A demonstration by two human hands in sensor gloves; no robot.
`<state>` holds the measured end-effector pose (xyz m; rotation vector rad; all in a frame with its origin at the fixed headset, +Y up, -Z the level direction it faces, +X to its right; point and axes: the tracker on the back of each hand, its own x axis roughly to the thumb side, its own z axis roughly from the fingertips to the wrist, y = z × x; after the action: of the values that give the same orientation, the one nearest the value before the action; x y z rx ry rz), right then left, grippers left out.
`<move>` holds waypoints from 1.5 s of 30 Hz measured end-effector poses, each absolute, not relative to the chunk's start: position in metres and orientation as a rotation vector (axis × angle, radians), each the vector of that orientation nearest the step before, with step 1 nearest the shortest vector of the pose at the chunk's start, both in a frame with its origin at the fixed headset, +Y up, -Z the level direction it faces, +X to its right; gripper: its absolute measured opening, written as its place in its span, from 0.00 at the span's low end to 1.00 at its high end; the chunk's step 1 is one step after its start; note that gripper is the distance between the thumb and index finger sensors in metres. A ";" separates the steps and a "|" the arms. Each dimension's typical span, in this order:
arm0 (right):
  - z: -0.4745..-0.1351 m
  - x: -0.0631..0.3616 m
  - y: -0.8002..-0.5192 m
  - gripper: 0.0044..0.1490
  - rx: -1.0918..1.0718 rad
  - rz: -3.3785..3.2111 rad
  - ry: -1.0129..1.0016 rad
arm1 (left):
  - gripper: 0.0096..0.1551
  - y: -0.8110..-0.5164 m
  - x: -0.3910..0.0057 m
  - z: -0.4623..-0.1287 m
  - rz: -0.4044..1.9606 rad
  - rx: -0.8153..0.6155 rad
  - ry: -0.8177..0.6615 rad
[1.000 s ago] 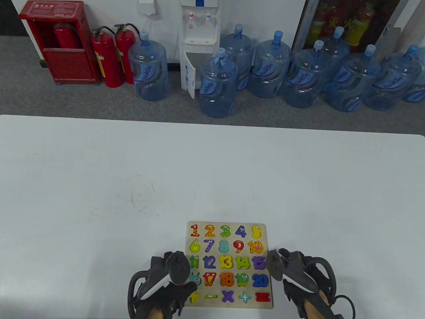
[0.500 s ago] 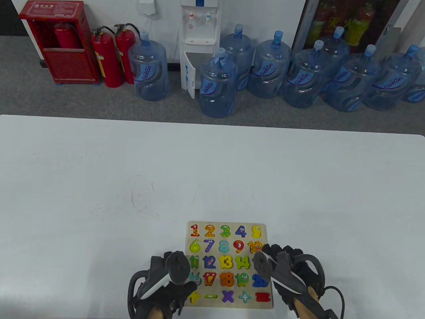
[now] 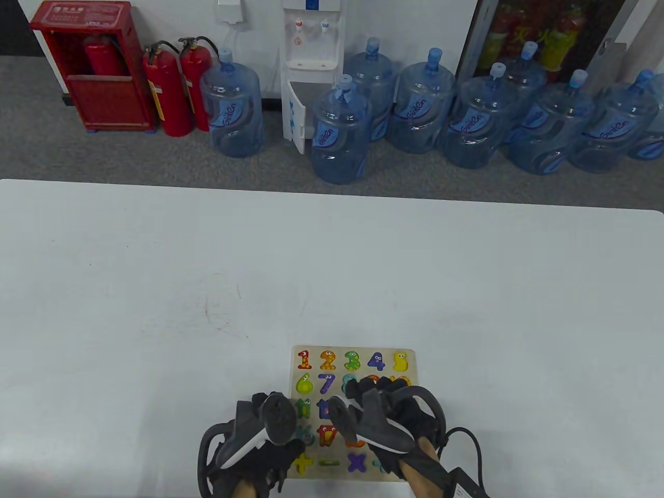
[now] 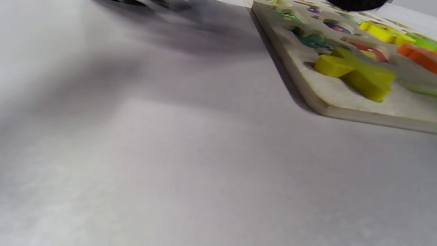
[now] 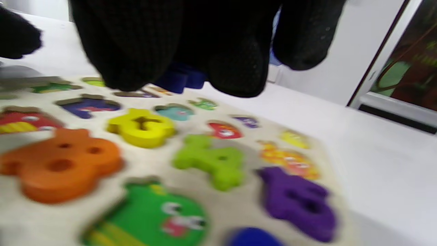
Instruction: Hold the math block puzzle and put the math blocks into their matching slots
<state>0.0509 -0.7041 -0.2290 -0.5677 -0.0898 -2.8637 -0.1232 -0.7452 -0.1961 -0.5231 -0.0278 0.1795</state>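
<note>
The wooden puzzle board (image 3: 316,348) lies flat at the table's near edge, with colourful number and sign blocks in its slots. My left hand (image 3: 290,450) rests against the board's lower left edge, beside the yellow plus block (image 4: 358,70). My right hand (image 3: 371,389) hovers over the middle of the board and hides the blocks under it. In the right wrist view its fingers (image 5: 136,51) hang just above the board (image 5: 235,208), with a dark blue shape (image 5: 177,80) under the fingertips. I cannot tell whether they hold it.
The white table (image 3: 155,270) spreads far and to both sides of the board. Beyond its far edge stand several water jugs (image 3: 340,135), a dispenser (image 3: 311,52) and fire extinguishers (image 3: 166,93).
My right hand has moved left from the board's right edge to over its middle, now covering the blocks there. My left hand and the board have stayed put.
</note>
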 end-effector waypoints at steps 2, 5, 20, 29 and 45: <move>-0.232 0.039 -0.710 0.41 -0.582 -2.888 -0.138 | 0.53 -0.745 -0.125 -0.196 0.160 -0.523 -0.007; -0.235 0.025 -0.718 0.41 -0.586 -2.879 -0.167 | 0.53 -0.745 -0.126 -0.196 0.164 -0.524 0.001; -0.233 0.004 -0.717 0.41 -0.528 -2.904 -0.104 | 0.53 -0.745 -0.127 -0.196 0.182 -0.532 0.002; -0.223 0.004 -0.698 0.38 -0.563 -2.927 -0.042 | 0.53 -0.745 -0.125 -0.196 0.176 -0.538 -0.009; -0.228 0.154 -0.667 0.43 -0.219 -3.021 0.035 | 0.53 -0.746 -0.124 -0.197 0.179 -0.541 -0.017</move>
<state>0.1536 -0.6674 -0.2282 -0.2194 0.0350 -3.0206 -0.1240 -0.7462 -0.1971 -0.5412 -0.0173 0.1787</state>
